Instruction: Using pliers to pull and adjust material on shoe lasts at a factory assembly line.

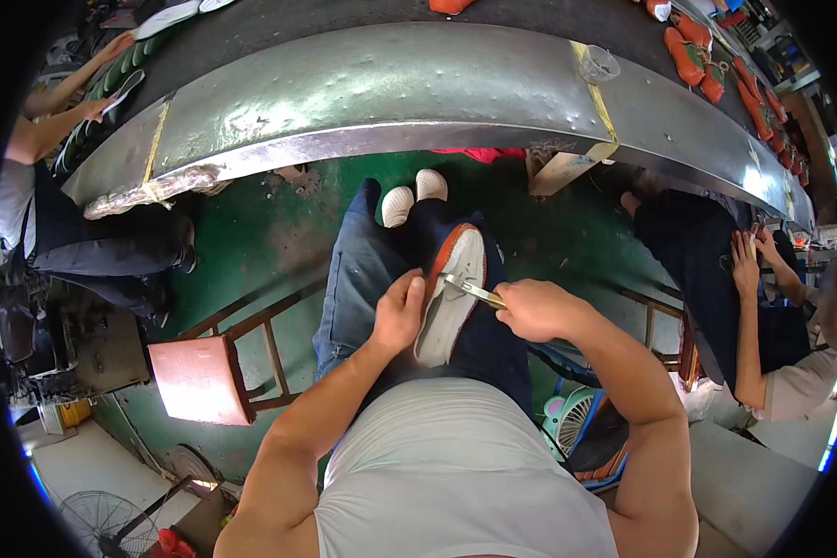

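Note:
A grey-white shoe upper on an orange-red last (pixel 454 307) lies across my lap, its underside facing up and its toe pointing away from me. My left hand (pixel 400 310) is closed on the left edge of this shoe, beside its middle. In my right hand (pixel 536 309) are metal pincers (pixel 474 289), held by the handle end. Their head touches the pale underside near the left edge, close to my left fingertips. My right fingers hide most of the handles.
A metal-edged bench (pixel 372 88) runs across in front, with a clear plastic cup (pixel 599 63) and several orange lasts (pixel 686 58) on it. A wooden stool (pixel 201 381) stands at left, a small green fan (pixel 572 414) at right. People work on both sides.

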`<state>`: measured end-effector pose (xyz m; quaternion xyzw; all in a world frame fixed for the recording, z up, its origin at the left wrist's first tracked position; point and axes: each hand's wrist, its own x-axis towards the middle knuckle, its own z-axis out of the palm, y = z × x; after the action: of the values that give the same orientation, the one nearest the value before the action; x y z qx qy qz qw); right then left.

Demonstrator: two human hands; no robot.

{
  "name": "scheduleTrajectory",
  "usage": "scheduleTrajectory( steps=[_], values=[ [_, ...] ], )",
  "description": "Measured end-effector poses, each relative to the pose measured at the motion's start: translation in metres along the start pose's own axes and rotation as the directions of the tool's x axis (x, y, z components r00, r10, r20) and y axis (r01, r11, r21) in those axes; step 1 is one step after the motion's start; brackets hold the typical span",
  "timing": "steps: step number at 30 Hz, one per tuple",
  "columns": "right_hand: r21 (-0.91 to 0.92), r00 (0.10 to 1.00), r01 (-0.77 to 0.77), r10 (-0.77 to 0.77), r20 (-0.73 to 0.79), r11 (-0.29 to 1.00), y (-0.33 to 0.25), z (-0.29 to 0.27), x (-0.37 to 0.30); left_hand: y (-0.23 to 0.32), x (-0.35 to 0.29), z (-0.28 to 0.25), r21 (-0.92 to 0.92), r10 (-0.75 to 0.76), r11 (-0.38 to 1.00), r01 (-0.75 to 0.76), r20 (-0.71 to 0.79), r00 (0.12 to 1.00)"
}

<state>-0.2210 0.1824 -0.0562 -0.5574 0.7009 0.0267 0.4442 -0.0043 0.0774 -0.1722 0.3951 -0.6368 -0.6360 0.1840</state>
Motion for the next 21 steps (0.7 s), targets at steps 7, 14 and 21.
scheduleTrajectory(
  steps=[7,14,21],
  values=[
    [0.307,0.958,0.066,0.026,-0.284,0.949,0.015,0.080,0.017,-0.009,0.020,0.003,-0.566,-0.244,0.685,0.459,0.416,0.876],
    [0.917,0.976,-0.141,0.207,0.066,0.373,0.011,0.100,0.014,-0.017,0.027,0.017,-0.498,-0.292,0.748,0.440,0.347,0.891],
    [0.965,0.961,-0.222,-0.200,0.192,-0.140,0.073,0.114,-0.001,-0.005,0.037,0.027,-0.102,-0.383,0.902,0.420,0.265,0.885]
  ],
)
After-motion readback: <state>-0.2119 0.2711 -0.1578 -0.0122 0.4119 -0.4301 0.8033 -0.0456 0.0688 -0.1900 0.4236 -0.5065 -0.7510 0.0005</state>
